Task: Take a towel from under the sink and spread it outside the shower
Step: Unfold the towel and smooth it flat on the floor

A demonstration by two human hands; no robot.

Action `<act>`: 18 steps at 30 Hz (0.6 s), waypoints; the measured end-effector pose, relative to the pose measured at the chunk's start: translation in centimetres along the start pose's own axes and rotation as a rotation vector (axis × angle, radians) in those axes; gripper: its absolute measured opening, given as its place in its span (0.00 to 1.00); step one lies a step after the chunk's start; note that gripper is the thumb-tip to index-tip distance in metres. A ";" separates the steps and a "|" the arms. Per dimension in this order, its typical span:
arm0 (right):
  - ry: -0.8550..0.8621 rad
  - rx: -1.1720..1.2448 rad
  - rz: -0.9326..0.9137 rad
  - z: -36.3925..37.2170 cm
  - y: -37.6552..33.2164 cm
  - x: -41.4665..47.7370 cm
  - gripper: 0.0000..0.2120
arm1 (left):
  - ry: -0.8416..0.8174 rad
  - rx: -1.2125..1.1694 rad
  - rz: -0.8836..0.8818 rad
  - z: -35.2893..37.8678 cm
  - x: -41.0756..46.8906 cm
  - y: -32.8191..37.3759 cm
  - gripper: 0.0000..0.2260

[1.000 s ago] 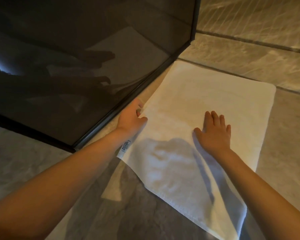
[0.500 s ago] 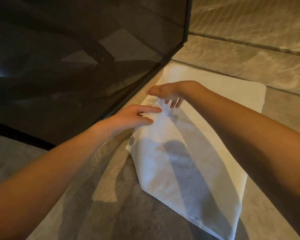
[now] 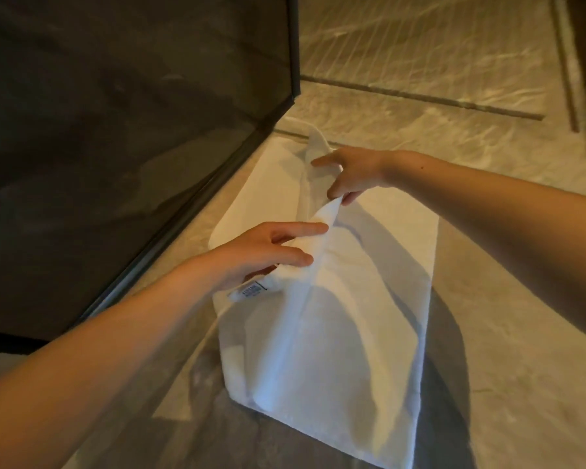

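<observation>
1. The white towel [image 3: 335, 333] lay on the tiled floor [image 3: 487, 333] just beside the dark shower glass [image 3: 115, 130].
2. The left hand [image 3: 261, 255] pinched the towel's raised fold near its label [image 3: 247, 292].
3. The right hand [image 3: 352, 174] gripped the same fold farther along the glass.

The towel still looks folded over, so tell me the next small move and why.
Probably swing the lifted layer toward the shower glass and lay it flat. Both the left hand and right hand pinch the towel by its raised edge, another layer lies on the floor beneath, and bare floor shows beside the glass frame.
</observation>
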State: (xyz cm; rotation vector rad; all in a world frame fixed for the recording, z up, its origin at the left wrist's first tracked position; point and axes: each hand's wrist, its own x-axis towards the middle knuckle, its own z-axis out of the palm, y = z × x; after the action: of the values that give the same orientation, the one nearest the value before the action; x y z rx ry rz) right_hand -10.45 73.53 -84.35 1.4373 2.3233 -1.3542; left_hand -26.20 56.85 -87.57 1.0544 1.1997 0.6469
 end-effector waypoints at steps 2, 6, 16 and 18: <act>0.024 0.005 -0.040 -1.0 1.9 -1.5 0.38 | -0.048 -0.028 0.006 1.4 1.0 0.4 0.23; 0.120 0.029 -0.093 -2.8 5.7 -4.9 0.42 | -0.087 -0.119 0.012 4.0 2.4 1.2 0.25; 0.146 0.025 -0.153 -4.0 9.4 -8.7 0.45 | -0.132 -0.195 -0.108 7.2 3.9 4.4 0.26; 0.174 0.035 -0.155 -4.4 9.8 -9.6 0.45 | -0.122 -0.135 -0.120 7.7 4.0 5.4 0.26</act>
State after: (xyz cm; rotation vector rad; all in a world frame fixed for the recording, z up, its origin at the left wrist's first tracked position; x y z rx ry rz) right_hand 3.78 71.81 -83.19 1.4668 2.5820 -1.3640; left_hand -17.07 60.19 -84.30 0.8893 1.0886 0.5544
